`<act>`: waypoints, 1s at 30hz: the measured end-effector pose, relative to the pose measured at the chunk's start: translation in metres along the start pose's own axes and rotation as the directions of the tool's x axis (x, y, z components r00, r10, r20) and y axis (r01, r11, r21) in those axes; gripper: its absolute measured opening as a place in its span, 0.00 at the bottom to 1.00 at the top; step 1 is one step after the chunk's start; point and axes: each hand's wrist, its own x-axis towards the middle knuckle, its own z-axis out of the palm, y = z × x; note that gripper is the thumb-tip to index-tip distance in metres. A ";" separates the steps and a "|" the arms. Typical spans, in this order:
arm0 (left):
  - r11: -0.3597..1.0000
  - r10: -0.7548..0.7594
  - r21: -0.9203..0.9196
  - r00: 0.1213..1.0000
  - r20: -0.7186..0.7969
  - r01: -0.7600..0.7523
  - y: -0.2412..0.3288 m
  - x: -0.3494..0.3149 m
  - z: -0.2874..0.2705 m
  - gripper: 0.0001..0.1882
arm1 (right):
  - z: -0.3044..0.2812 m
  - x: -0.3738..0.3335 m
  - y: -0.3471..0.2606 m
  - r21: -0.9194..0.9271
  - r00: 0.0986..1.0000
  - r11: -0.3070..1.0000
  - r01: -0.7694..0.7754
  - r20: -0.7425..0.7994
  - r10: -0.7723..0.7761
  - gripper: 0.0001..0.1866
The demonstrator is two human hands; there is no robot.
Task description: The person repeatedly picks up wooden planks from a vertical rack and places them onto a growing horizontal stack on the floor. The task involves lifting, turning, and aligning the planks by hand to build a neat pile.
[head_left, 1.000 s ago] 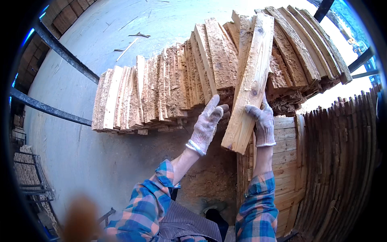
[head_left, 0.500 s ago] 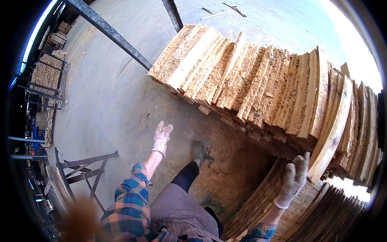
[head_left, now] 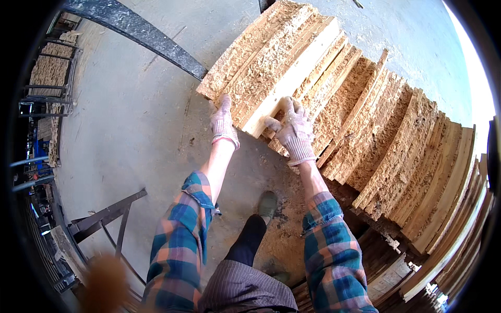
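A long row of rough-sawn wooden boards (head_left: 360, 117) stands on edge, their upper edges coated with sawdust. Both of my hands, in whitish knit gloves, are at the near ends of the boards on the row's left end. My left hand (head_left: 223, 124) grips the outermost board's near corner, thumb on top, its other fingers largely hidden behind the wood. Against the right side of a pale, clean-faced board (head_left: 300, 73), my right hand (head_left: 295, 130) has its fingers bent over the edge and its thumb at the board's end. Several boards lie between the two hands.
A dark metal bar (head_left: 141, 34) runs to the row's left end. At lower left stands a dark metal frame (head_left: 107, 216). Racks of stacked wood (head_left: 52, 68) line the far left. Sawdust covers the floor (head_left: 284, 229) by my shoe (head_left: 267, 204).
Both hands have moved forward to the left end of the row and taken hold of boards there. My right hand came across from the far right. The view has shifted closer to that end.
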 end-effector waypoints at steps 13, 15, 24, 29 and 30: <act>0.942 0.033 -0.333 0.976 0.216 0.042 0.037 -0.046 0.024 0.31 | 0.027 0.012 0.015 0.410 0.986 0.908 0.091 -0.168 -0.022 0.52; 1.000 -0.008 0.016 0.982 0.187 0.005 0.023 -0.079 0.030 0.34 | 0.007 -0.004 0.026 0.927 0.979 0.375 0.026 -0.101 0.180 0.44; 0.728 0.078 0.566 0.867 0.492 -0.386 0.009 -0.062 0.075 0.44 | 0.011 0.010 0.140 0.945 0.979 -0.294 -0.142 0.177 0.099 0.27; 0.661 0.164 0.581 0.847 0.507 -0.475 -0.006 -0.091 0.075 0.42 | 0.004 -0.006 0.127 0.993 0.954 -0.075 -0.090 0.108 0.279 0.24; 0.795 0.136 0.456 0.850 0.509 -0.400 -0.012 -0.108 0.074 0.38 | 0.003 -0.019 0.142 0.924 0.975 0.380 -0.039 -0.048 0.216 0.23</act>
